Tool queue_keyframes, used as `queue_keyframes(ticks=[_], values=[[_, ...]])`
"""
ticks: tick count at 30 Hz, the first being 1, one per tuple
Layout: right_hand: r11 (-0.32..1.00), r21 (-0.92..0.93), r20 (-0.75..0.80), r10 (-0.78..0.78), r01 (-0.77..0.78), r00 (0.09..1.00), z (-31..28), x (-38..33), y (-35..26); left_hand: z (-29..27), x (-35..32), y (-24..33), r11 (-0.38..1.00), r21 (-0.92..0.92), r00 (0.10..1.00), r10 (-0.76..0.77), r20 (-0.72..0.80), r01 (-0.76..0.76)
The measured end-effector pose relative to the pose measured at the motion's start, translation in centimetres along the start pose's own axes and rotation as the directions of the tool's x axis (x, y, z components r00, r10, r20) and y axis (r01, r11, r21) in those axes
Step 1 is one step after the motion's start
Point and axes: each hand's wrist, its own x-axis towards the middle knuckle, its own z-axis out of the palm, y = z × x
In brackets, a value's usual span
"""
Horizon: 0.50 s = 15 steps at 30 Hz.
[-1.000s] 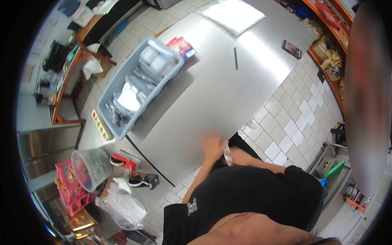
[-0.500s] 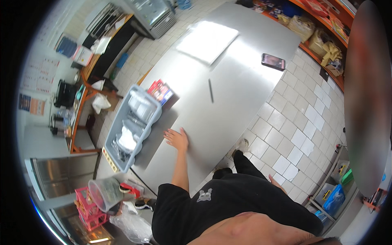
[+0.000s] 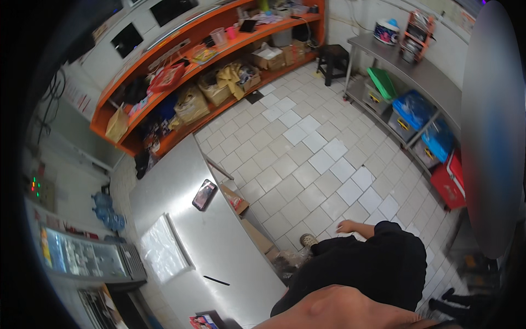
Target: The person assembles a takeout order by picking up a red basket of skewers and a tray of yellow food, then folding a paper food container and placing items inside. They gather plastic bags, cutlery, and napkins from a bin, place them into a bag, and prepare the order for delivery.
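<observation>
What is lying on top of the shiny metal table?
On the metal table lie a dark phone, a thin black pen and a colourful packet at the picture's edge. The person's dark-clothed body hides the table's near corner.

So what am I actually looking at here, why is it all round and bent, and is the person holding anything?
This comes from a wide fisheye camera worn on a person's head, looking down, so straight edges curve. The dark shape at the bottom is the wearer's black shirt. One bare hand hangs over the tiled floor, fingers loose, holding nothing; which hand it is I cannot tell, and the other is out of sight. To the left is a steel table with a phone, a clear plastic sheet and a dark pen-like stick. Orange shelves line the far wall.
</observation>
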Motion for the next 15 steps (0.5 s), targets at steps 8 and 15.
queue_keyframes(ticks=[8,15], values=[[0.585,0.639,-0.206,0.755,-0.499,0.622,10.9,-12.2,19.6,-6.9,-1.5,2.8,0.802,0.597,0.945,0.202,-0.258,-0.008],[0.95,0.269,-0.038,0.172,-0.156,0.984,7.1,-10.3,13.0,-10.7,-4.6,5.4,0.769,0.639,0.393,0.593,-0.703,-0.017]])
